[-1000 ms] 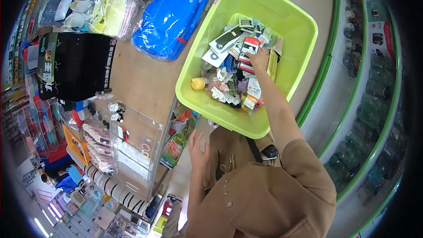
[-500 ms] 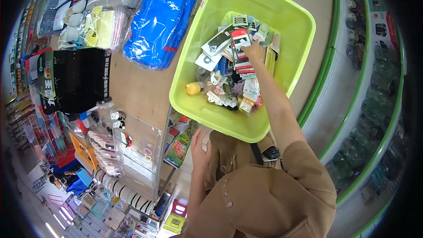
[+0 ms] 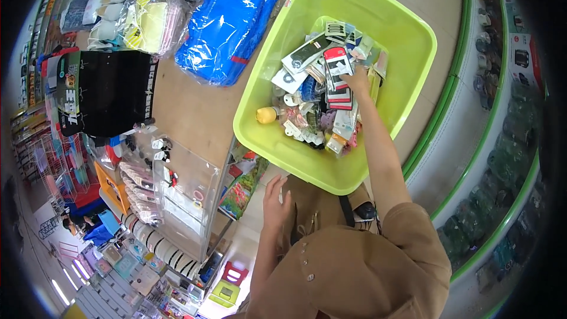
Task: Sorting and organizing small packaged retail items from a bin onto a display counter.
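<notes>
A lime-green plastic tub (image 3: pixel 260 88) holds a heap of small packaged goods. My right hand (image 3: pixel 358 81) reaches into it; the fingers close on the right edge of a flat red-and-white packet (image 3: pixel 336 62), thumb on its face, other fingers partly hidden. Under it lie similar red-edged packets (image 3: pixel 339 97). Beside them are a black-and-white pack (image 3: pixel 306 52), a white card (image 3: pixel 289 80) and a yellow-capped item (image 3: pixel 266 115). Below the tub's near rim, my left hand (image 3: pixel 275 202) is empty with fingers apart, close to my trousers.
To the left, a wooden table (image 3: pixel 189 103) bears a bagged blue item (image 3: pixel 227 29), bagged cloths (image 3: pixel 150 26), a black panel (image 3: pixel 109 91) and a clear acrylic stand (image 3: pixel 186 192). Green-edged shelves (image 3: pixel 472 147) with bagged goods run along the right. Floor tiles (image 3: pixel 428 0) show behind the tub.
The whole view has shifted slightly, so the tub appears farther right. My right hand stays at the red-and-white packet, sitting a little lower along its edge. My left hand keeps its place.
</notes>
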Tool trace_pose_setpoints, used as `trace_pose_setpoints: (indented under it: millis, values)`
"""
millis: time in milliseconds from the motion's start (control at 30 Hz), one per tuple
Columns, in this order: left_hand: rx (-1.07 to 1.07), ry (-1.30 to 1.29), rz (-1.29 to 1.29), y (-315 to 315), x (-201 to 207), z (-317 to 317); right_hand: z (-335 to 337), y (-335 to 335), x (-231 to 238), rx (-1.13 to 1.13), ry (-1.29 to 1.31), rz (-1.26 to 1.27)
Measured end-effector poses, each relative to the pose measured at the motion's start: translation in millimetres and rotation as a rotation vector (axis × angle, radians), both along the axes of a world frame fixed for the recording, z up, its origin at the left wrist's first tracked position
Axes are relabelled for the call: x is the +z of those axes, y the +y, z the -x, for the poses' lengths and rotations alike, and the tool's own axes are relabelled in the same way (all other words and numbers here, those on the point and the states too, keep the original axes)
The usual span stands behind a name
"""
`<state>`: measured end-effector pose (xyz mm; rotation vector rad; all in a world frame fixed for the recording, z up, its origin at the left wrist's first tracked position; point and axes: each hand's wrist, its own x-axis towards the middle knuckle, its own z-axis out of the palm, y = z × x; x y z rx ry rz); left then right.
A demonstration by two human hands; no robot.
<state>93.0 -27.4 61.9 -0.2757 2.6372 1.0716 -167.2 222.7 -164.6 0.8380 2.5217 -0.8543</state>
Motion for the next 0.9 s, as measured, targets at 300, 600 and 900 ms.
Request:
trace_pose_setpoints:
  millis: [300,600,900]
  values:
    - [-0.036,0.019,0.016,1.9,4.5,-6.1,-7.0,-14.3,14.3,0.008,0.083,0.171]
    - [-0.132,0.138,-0.015,-4.7,4.9,-4.5,-80.4,14.1,37.9,-0.279,0.338,0.545]
    - [0.323,-0.138,-1.144,13.9,-6.8,41.0,-149.1,3.0,179.7,-0.312,0.146,1.342]
